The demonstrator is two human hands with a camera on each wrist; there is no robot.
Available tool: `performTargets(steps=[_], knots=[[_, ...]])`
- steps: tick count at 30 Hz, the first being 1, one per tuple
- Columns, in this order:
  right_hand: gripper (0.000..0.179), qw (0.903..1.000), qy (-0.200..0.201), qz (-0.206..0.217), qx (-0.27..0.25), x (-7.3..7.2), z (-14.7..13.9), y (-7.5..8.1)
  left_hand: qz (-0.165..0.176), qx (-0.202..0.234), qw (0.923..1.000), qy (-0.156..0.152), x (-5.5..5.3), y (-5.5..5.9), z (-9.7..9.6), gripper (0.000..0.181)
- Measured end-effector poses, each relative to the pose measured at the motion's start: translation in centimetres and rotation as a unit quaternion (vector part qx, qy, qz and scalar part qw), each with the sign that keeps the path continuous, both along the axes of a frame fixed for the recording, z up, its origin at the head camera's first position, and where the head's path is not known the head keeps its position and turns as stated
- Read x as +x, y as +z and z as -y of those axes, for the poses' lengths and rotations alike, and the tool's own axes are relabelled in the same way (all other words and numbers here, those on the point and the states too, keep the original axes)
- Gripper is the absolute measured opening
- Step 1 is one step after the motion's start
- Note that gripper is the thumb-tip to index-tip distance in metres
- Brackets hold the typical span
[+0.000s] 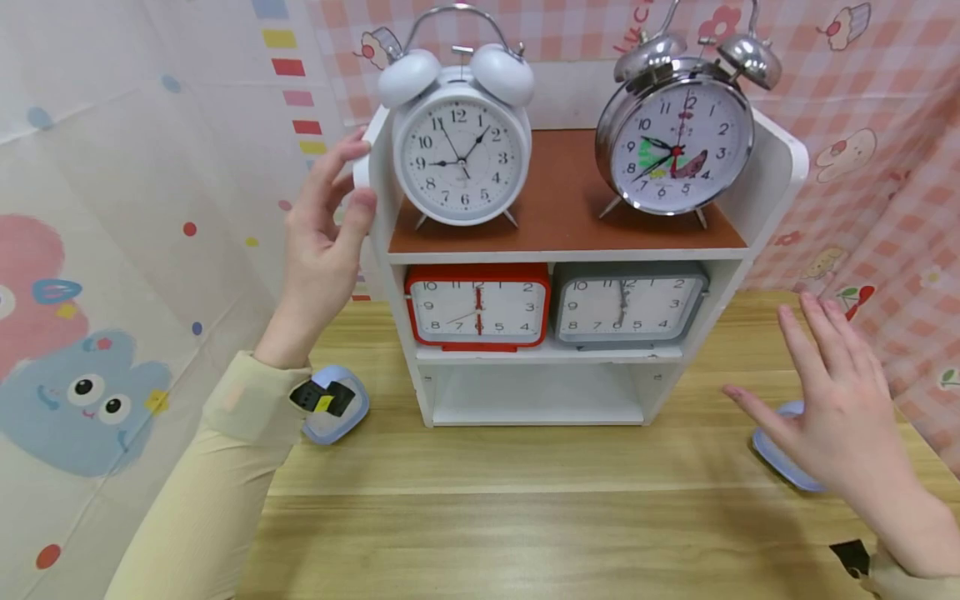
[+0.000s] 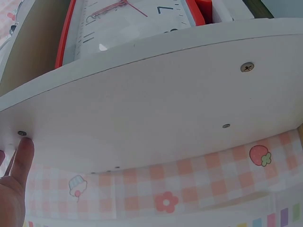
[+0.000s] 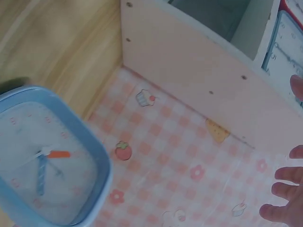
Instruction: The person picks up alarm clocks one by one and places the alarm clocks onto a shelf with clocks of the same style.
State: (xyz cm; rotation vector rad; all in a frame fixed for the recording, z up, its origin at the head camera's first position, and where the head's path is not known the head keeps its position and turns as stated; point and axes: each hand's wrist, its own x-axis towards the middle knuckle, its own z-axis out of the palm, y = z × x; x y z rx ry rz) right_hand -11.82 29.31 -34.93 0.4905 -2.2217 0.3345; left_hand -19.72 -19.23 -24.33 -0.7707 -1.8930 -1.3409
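Observation:
A small white shelf (image 1: 536, 356) with a brown top board stands on the table. My left hand (image 1: 322, 225) is at its upper left side panel, fingers slightly bent; in the left wrist view a fingertip (image 2: 22, 151) touches the panel's outer face. On the top board stand a white twin-bell alarm clock (image 1: 462, 158) and a silver one (image 1: 678, 150). A red clock (image 1: 477, 306) and a grey clock (image 1: 628, 304) sit side by side below. To the right, my right hand (image 1: 847, 400) hovers with spread fingers, holding nothing, partly hiding a blue clock (image 3: 54, 158).
Left of the shelf, another light-blue object (image 1: 337, 417) lies on the wooden table (image 1: 480, 533), partly covered by my left wrist's camera. Behind the shelf hangs a pink checked cloth (image 1: 570, 33); a patterned white cloth (image 1: 187, 167) hangs at the left.

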Motion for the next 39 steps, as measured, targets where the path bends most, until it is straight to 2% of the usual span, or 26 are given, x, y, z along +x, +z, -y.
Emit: performTargets(steps=[4,12,16,20,27,32,37,39], knots=[[0.110,0.9998,-0.011,0.015,0.006,-0.1,-0.9,-0.4,-0.002,-0.009,0.9999,0.009,0.1,0.0,0.1,0.047],[0.120,0.9977,-0.016,0.064,0.014,-0.5,-3.4,-1.7,-0.002,-0.009,0.9999,0.006,0.1,-0.1,0.1,0.046],[0.113,0.9935,-0.033,0.107,0.019,-0.6,-4.7,-2.3,0.000,-0.005,1.0000,0.004,0.0,-0.1,0.1,0.045],[0.100,0.9832,-0.059,0.172,0.015,-0.5,-5.7,-2.9,0.005,-0.001,1.0000,-0.001,0.0,0.0,0.0,0.046],[0.104,0.9588,-0.086,0.270,0.023,-0.2,-7.1,-3.8,0.003,-0.007,1.0000,0.004,0.0,-0.1,0.0,0.048],[0.105,0.9454,-0.078,0.315,0.027,-0.1,-8.2,-4.3,0.002,-0.004,1.0000,0.004,0.0,-0.1,0.1,0.052],[0.104,0.9285,-0.104,0.354,0.045,0.0,-9.0,-4.6,0.002,-0.006,1.0000,0.005,0.0,-0.1,0.1,0.051],[0.103,0.9258,-0.110,0.358,0.052,0.0,-9.2,-4.8,0.001,-0.008,1.0000,0.005,0.0,-0.1,0.1,0.051]])
